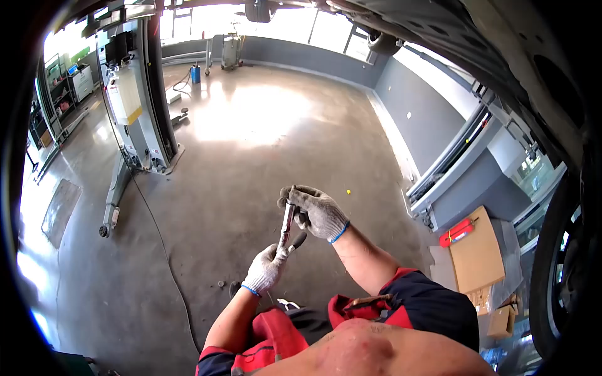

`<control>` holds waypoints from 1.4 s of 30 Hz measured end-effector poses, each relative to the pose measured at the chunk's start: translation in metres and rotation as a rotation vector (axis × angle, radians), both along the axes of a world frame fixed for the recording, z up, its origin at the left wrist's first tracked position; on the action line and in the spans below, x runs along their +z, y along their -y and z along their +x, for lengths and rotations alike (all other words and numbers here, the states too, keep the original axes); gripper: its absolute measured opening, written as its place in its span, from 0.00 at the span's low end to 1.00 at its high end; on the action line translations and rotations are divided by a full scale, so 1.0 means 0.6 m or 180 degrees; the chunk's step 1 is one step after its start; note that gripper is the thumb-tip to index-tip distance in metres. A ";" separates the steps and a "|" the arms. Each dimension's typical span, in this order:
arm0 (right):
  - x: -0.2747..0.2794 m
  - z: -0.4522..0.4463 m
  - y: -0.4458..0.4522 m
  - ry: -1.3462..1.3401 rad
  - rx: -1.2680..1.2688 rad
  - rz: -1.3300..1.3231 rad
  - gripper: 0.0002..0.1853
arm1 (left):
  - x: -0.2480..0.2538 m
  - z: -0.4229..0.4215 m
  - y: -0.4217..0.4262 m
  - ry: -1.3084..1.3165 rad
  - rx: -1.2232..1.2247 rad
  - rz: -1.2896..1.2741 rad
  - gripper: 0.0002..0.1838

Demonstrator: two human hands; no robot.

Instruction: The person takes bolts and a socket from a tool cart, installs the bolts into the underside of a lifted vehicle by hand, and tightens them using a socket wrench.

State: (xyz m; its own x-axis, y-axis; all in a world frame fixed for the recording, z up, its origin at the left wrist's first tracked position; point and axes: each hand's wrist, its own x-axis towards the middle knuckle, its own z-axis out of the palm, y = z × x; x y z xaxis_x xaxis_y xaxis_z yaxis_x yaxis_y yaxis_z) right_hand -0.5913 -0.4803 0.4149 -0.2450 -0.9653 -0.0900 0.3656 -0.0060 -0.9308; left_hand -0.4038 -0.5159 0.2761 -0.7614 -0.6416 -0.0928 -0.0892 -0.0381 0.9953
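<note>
A slim, shiny metal rod-like tool [287, 223] with a reddish-dark stripe stands almost upright in front of my body. My left hand [266, 269], in a white knit glove with a blue cuff edge, is closed round its lower end. My right hand [321, 213], in a grey-stained glove, pinches the upper end between thumb and fingers. Fingers partly hide both ends, so I cannot make out the exact kind of tool. A dark tip sticks out beside my left hand, too small to name.
A vehicle's underside [501, 56] hangs overhead at the right. Lift posts [147, 94] stand left and right. A cable [164, 250] runs along the floor. At the right lie a cardboard sheet [480, 257], a red bottle-like object [458, 232] and an open box [500, 322].
</note>
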 end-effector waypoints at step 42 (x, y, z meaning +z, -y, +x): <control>0.592 0.269 0.365 -0.3501 -0.1371 -0.1741 0.14 | 0.624 0.155 0.423 -0.2092 -0.0202 -0.0822 0.16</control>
